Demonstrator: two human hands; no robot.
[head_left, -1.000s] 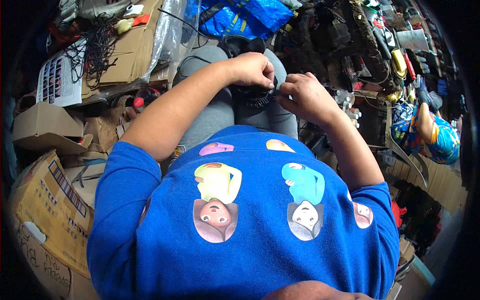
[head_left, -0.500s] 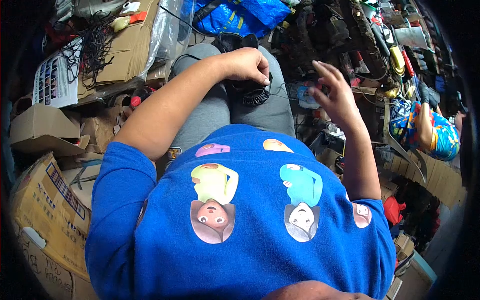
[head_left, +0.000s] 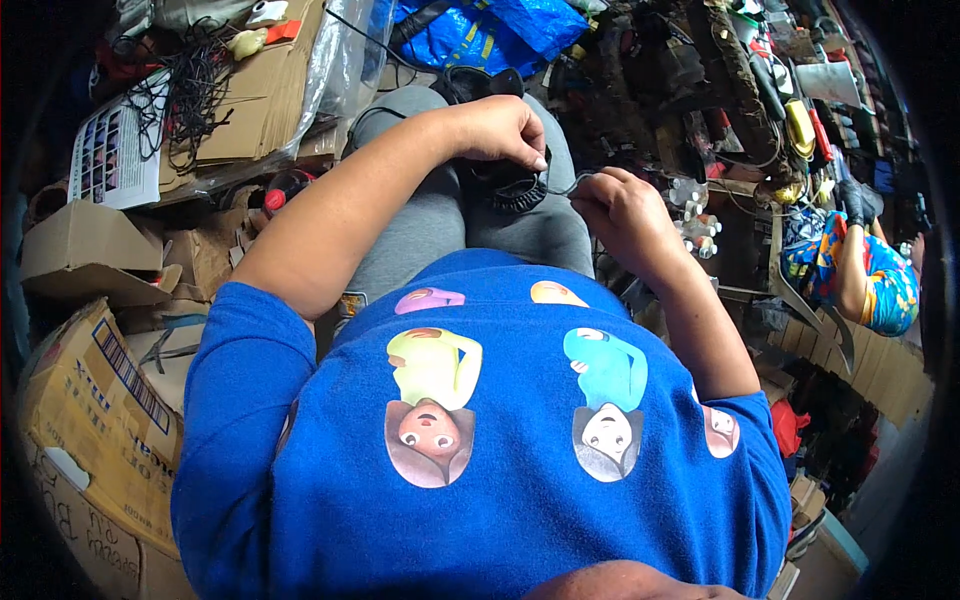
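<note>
A black shoe-like item [head_left: 520, 195] with a ribbed or stitched edge lies on my lap between my grey-trousered thighs. My left hand [head_left: 505, 132] is closed over it, its thumb and fingertips pinched at its right side; part of the item is hidden beneath the hand. From there a thin dark cord [head_left: 560, 190] runs rightward to my right hand [head_left: 625, 208]. That hand is closed beside my right thigh, fingertips pinched on the cord. Another black part [head_left: 478, 82] shows beyond my left hand, between the knees.
Flattened cardboard [head_left: 265, 110] with tangled black cords [head_left: 195, 110] lies at the far left, cardboard boxes [head_left: 95, 255] nearer. A blue bag [head_left: 490, 35] lies ahead. Tools and small bottles [head_left: 697, 215] crowd the right, where another person [head_left: 870, 270] in a colourful shirt sits.
My right hand has come down and inward from a raised, spread pose and closed on the cord. My left hand stays almost in place at the black item.
</note>
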